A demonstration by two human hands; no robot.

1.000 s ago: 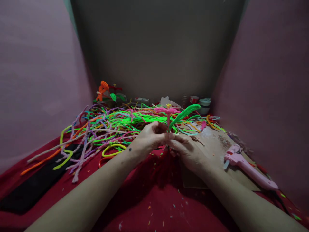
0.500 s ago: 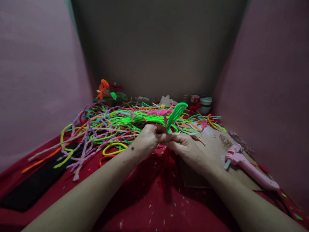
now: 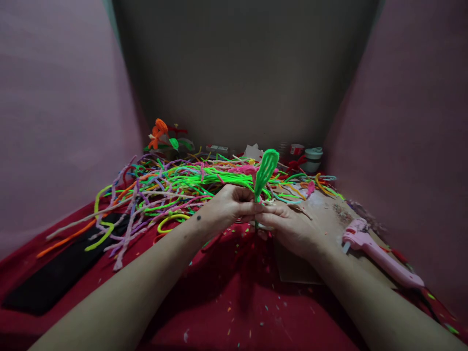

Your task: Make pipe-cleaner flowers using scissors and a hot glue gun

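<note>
A green pipe-cleaner leaf [image 3: 267,171] stands upright between my two hands, its lower end and stem pinched by my fingers. My left hand [image 3: 234,207] is closed on it from the left, thumb and fingertips together. From the other side my right hand [image 3: 288,224] pinches at the same spot, its fingertips touching those of the left. The fingers partly hide the stem; a thin dark piece of it shows below them. Just behind the hands lies a thick bundle of bright green pipe cleaners [image 3: 223,178].
Loose pipe cleaners [image 3: 139,195] in many colours spread across the red cloth [image 3: 219,302]. A pink glue gun [image 3: 380,253] rests on cardboard [image 3: 298,268] at right. Yellow-handled scissors [image 3: 170,222] lie left of the hands. An orange flower [image 3: 158,132] and a lidded cup [image 3: 313,158] stand at the back.
The green leaf has turned from leaning right to more upright, with its face now toward me. Both hands keep their pinch, and the view has shifted slightly.
</note>
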